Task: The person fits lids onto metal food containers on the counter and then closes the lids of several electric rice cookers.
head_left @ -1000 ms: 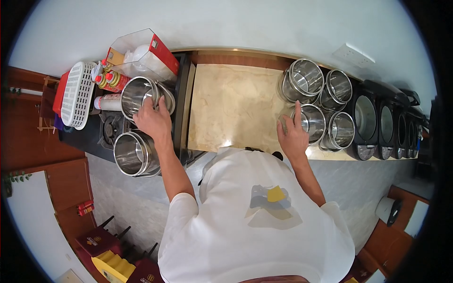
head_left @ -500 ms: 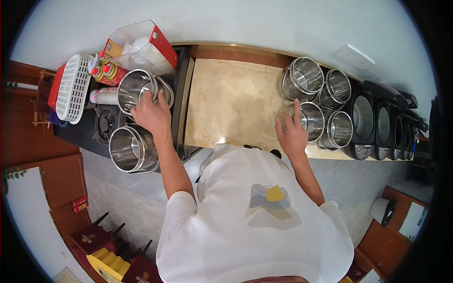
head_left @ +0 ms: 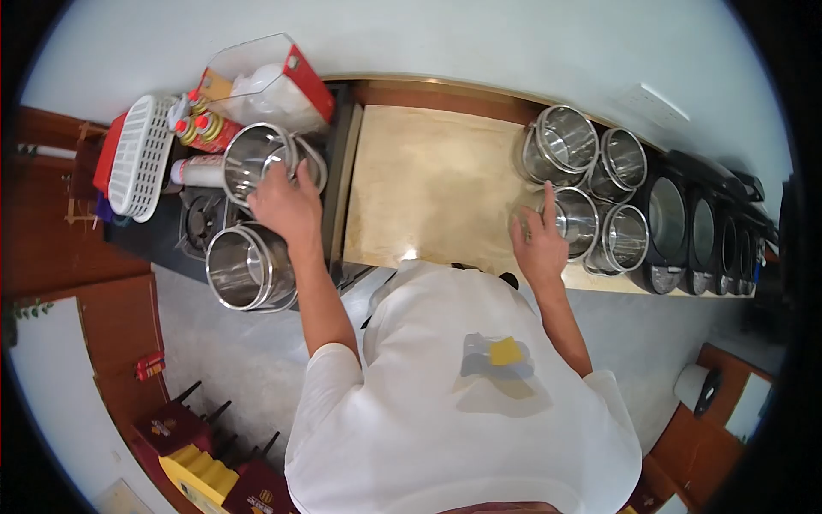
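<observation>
My left hand [head_left: 288, 206] is at the upper steel pot [head_left: 244, 158] on the left, its fingers closed over the rim with the thumb on the other side. A second steel pot [head_left: 233, 270] stands just below it, nearer my body. On the right, my right hand [head_left: 541, 244] lies against the side of a steel pot [head_left: 580, 224]. Its index finger is stretched along the rim and the thumb stands apart. Around that pot are a rear steel pot [head_left: 568, 137], a far-right steel pot [head_left: 623, 163] and a near-right steel pot [head_left: 626, 238].
A portable gas burner [head_left: 202, 223], spray cans [head_left: 214, 130], a white basket [head_left: 141, 158] and a red-sided clear box [head_left: 308, 90] are on the left. Several black containers [head_left: 666, 214] line the right. Between the hands lies a beige countertop [head_left: 432, 171]. Stacked chairs [head_left: 201, 471] stand behind.
The whole view has shifted slightly to the right. Both hands keep nearly the same places against their pots, and the pots have not visibly moved.
</observation>
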Action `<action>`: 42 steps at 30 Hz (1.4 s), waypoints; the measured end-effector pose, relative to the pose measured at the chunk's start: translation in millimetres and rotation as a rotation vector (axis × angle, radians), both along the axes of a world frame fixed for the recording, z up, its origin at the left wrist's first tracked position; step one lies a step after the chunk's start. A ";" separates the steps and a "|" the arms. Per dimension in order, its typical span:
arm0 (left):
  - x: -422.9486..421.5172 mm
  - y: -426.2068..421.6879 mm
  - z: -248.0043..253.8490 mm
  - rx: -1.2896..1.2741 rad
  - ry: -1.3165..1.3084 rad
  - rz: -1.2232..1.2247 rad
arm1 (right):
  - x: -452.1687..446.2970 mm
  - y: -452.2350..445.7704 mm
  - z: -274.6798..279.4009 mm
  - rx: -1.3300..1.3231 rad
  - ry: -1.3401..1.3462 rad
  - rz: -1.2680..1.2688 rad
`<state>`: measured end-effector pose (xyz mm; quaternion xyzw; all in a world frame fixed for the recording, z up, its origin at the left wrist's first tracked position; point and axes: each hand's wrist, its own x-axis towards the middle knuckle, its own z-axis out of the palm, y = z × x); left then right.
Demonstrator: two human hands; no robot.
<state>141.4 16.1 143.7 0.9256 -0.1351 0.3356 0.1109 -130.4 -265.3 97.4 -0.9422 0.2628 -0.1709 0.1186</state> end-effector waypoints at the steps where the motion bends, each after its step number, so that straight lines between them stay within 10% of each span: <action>1: 1.1 1.8 -1.8 -0.015 -0.014 -0.005 | -0.1 1.0 -0.4 0.006 0.008 -0.009; 32: -73.0 26.9 90.9 -0.475 -0.133 -0.188 | -2.7 -1.4 39.7 -0.055 -0.125 0.053; 34: -87.4 17.1 92.6 -1.321 0.254 -0.405 | -2.3 3.4 48.2 -0.084 -0.193 0.045; 42: -120.9 -66.2 0.2 -1.904 1.169 -1.040 | -4.7 -0.6 -28.7 1.680 -0.614 0.058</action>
